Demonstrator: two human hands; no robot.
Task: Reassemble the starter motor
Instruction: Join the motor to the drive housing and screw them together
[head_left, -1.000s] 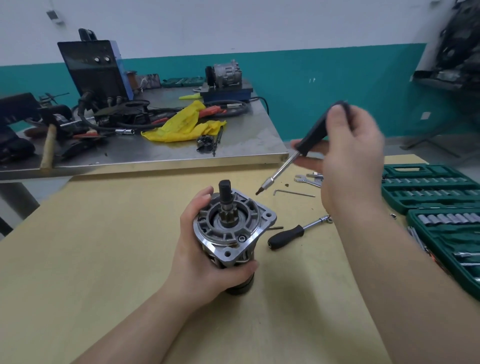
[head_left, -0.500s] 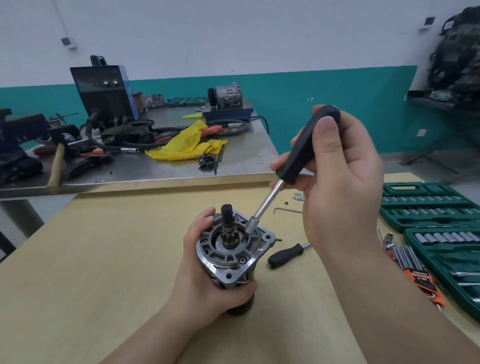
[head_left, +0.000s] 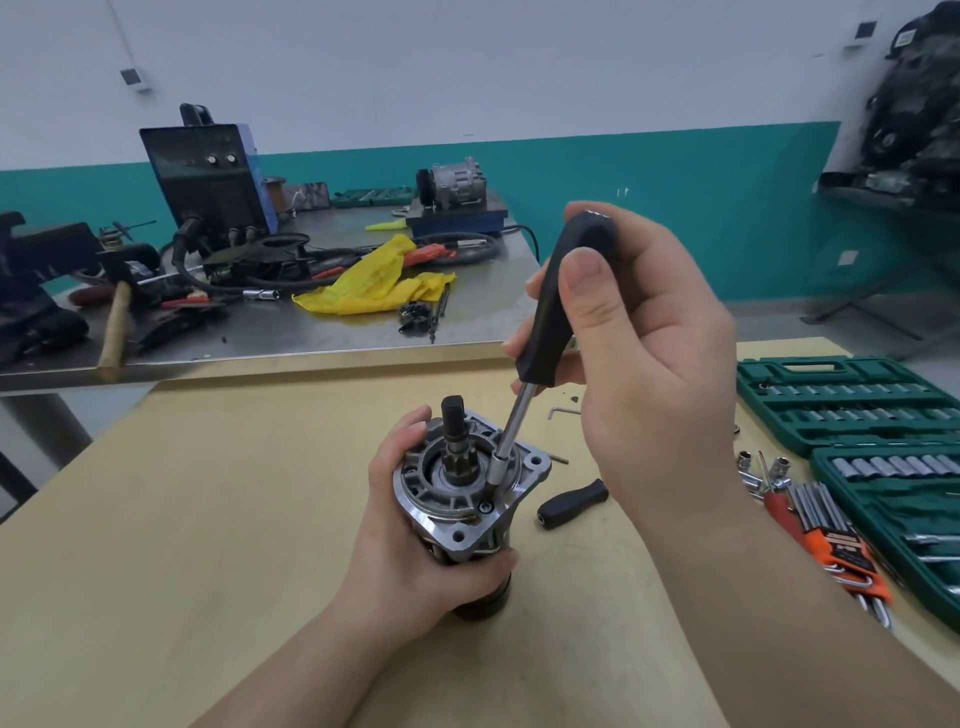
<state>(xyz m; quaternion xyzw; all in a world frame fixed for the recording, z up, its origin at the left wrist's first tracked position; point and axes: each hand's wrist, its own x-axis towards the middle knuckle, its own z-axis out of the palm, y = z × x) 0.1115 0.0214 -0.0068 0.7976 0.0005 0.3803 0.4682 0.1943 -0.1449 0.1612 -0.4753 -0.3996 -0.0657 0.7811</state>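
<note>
So the driver's finally on the screw. A second ago the right hand (head_left: 644, 364) had the black-handled screwdriver (head_left: 545, 332) up in the air off to the side of the motor, tip pointing at nothing; half a second ago it had swung in to the far edge of the housing, and now the bit end sits down in the recess on the right side of the end plate, looks like on a screw head, though the actual seat is too small to call for sure. That hand is wrapped around the handle, thumb flat along the front. The left hand (head_left: 415, 530) hasn't budged, still clamped round the body of the starter motor (head_left: 467, 499), which stands upright on the wooden bench (head_left: 208, 519) with its geared shaft poking straight up. Means we're past lining up and into actually running a housing screw down, I'd guess. There's another small screw visible just in front of the bit, so probably more to do after this one. Spare driver (head_left: 571, 501) lies just right of the motor, socket set (head_left: 852, 410) further right.
</note>
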